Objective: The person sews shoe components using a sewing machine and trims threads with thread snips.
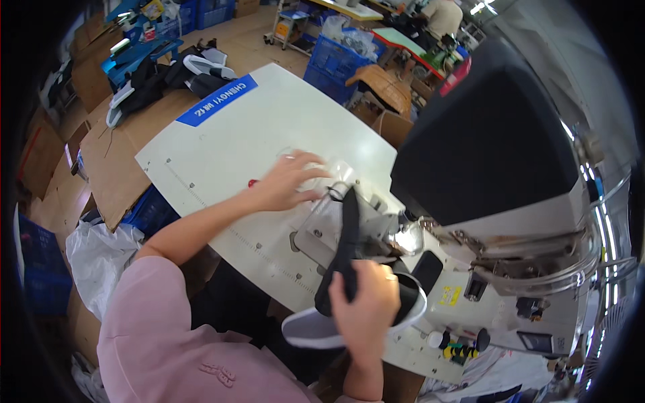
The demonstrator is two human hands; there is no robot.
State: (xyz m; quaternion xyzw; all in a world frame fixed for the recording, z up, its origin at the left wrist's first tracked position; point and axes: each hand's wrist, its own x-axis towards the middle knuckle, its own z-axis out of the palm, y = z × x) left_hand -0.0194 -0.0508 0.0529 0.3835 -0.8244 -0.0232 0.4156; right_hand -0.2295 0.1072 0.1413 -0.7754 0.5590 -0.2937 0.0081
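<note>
My right hand (pixel 366 305) is closed on a black shoe upper (pixel 342 269) with a white-and-grey edge. From my fingers a narrow black part of the upper stretches up across the metal work plate of a sewing machine (pixel 490 134). A bright lamp shines beside the stitching area, and the needle cannot be made out. My left hand (pixel 289 183) hovers over or rests on the white table (pixel 222 154), its fingers apart and nothing in them. Its fingertips point toward the far end of the black strip. A small red object (pixel 252 183) shows beside its wrist.
The large black machine head fills the right side. Several black-and-white shoe uppers (pixel 138 91) lie on cardboard at the far left. Beyond the table stand a blue crate (pixel 336 60) and open cardboard boxes. A white sack (pixel 104 258) hangs at the left. Another person works in the distance.
</note>
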